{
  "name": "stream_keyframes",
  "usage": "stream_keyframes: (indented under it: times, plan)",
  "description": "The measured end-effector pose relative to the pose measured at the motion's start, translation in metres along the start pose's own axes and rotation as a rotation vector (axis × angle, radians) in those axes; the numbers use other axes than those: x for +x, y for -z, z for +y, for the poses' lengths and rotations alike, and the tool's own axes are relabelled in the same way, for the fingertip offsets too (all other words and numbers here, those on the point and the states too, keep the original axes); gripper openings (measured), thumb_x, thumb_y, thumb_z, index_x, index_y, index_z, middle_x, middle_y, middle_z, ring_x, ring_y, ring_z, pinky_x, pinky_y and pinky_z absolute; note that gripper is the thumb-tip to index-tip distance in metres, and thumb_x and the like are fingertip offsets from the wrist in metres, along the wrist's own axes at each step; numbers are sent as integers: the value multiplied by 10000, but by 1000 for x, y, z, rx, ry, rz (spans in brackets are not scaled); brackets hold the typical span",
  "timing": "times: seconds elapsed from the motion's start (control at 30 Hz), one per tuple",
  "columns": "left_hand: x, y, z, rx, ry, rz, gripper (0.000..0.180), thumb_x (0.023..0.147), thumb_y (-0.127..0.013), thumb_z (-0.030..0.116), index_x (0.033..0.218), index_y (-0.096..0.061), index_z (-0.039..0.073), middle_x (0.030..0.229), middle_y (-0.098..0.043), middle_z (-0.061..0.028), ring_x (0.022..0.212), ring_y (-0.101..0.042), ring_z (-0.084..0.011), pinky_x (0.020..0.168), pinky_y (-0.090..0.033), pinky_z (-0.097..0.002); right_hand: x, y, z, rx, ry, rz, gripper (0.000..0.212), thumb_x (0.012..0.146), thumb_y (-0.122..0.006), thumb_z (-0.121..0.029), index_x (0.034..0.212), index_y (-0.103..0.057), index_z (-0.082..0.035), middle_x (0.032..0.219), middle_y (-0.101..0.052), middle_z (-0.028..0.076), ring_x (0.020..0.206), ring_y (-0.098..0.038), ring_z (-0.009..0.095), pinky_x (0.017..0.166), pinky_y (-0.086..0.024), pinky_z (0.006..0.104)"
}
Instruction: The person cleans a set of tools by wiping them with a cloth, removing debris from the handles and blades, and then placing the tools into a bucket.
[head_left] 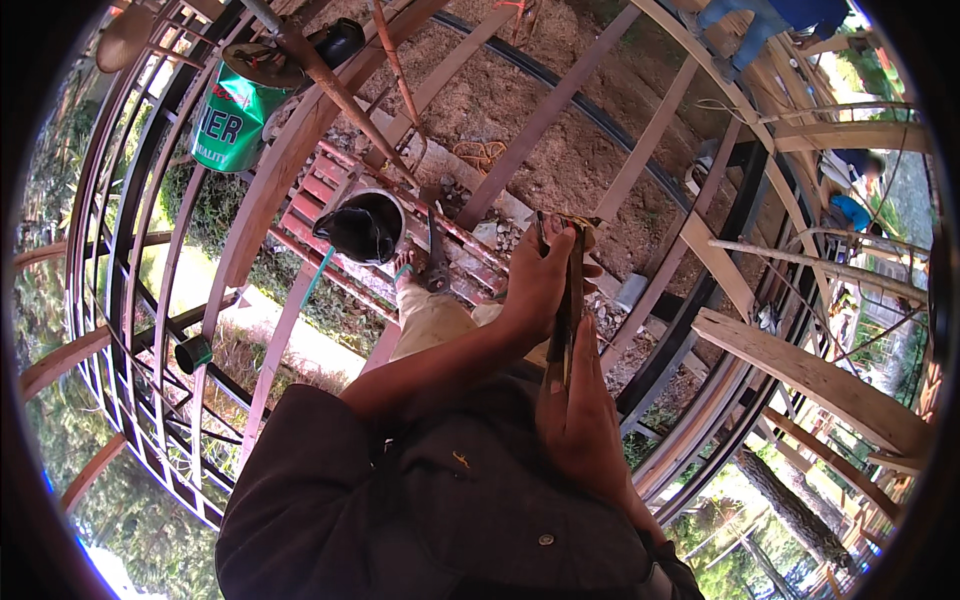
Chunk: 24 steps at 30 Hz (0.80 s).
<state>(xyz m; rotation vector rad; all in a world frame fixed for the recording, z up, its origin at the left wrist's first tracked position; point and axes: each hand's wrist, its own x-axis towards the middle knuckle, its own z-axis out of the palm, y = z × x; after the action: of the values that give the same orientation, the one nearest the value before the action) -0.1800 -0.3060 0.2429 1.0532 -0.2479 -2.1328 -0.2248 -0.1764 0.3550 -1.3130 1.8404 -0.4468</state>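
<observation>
Dark, narrow, bar-like piece [572, 295] is held upright in front of the wearer's dark shirt [440, 490], between both hands. Left hand [541, 285] is closed around its upper part, fingers curled. Right hand [582, 405] lies at its lower end, fingers straight and nearly together, thumb on the other side; whether it grips or only steadies, I cannot tell.

Below the hands, the wearer's beige trousers [428, 315] show above a worn red slatted platform [303, 208]. Timber crosspieces and dark curved rails surround the position. To the right, a thick, rough, pale wooden plank [815, 378] projects inward; at upper left, a rusty round pole [335, 95] slants across the space above the platform.

Containers: on the platform, a grey round-rimmed bucket [402, 222] holds a glossy black object [358, 232], its contents unclear to me. Farther left, I note a green printed sack [232, 122], contents hidden, and a small dark-green cup [193, 353], interior not readable.

Beyond lies brown bare soil [540, 150]; at far upper right, a co-worker in blue trousers [745, 28].
</observation>
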Motion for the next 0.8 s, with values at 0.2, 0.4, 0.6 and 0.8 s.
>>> stream_keyframes:
  times: [0.2, 0.4, 0.6, 0.8]
  plan:
    - [-1, -13, 2, 34, 64, 20, 200, 1038, -527, 212, 1154, -539, 49, 983, -682, -90, 729, -709, -216, 581, -576, -353, -2, 7, 3, -87, 30, -5, 678, 976, -437, -36, 1532, -99, 151, 1567, -206, 395, 1474, -230, 532, 1201, -272, 511]
    - [-1, -24, 5, 62, 27, 41, 217, 1036, -520, 211, 1176, -521, 45, 981, -684, -95, 692, -701, -210, 564, -567, -343, 1, 7, 0, -29, 27, 3, 734, 964, -489, -64, 1552, -90, 120, 1578, -200, 382, 1487, -230, 504, 1204, -274, 496]
    - [1, -18, -2, 196, 22, 17, 276, 1040, -526, 277, 1165, -512, 32, 956, -699, -109, 705, -710, -222, 591, -584, -335, 1, 12, 2, -3, 79, 33, 788, 933, -648, -169, 1545, -225, 92, 1562, -306, 348, 1467, -340, 442, 1181, -328, 473]
    - [-10, -21, -8, 157, 39, -67, 252, 1040, -525, 230, 1162, -514, 10, 945, -689, -101, 683, -693, -170, 539, -566, -312, 46, 27, 51, 632, -63, 471, 407, 1025, -584, -231, 1297, -593, 70, 1176, -681, 169, 1097, -665, 227, 952, -530, 338]
